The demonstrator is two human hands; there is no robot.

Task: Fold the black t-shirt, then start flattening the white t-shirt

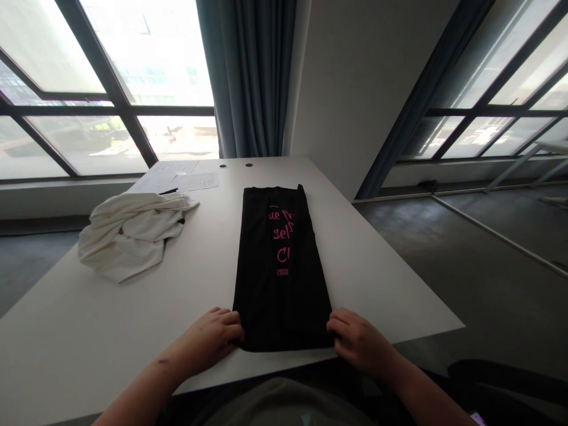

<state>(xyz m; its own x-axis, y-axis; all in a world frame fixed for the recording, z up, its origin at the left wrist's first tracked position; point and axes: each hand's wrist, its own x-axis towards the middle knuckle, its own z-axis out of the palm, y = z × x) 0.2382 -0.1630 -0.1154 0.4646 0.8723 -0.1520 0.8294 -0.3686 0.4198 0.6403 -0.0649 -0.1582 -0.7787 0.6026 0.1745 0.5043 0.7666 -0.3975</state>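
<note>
A black T-shirt (266,296), folded into a long narrow strip, lies lengthwise in front of me. Pink lettering runs down its upper half, partly cut off by the folds. My left hand (222,331) pinches its near left corner, fingers curled over the edge. At the near right corner my right hand (355,334) grips the cloth in the same way. Both hands rest low, close to the table's front edge; the thumbs are partly hidden. The near hem stretches fairly straight between them.
A crumpled white cloth garment (133,231) lies on the white table (377,284) to the left. Behind it are printed papers (195,180) and a dark pen-like object (168,191). Two round cable holes sit near the far edge. A curtain, a pillar and windows stand beyond.
</note>
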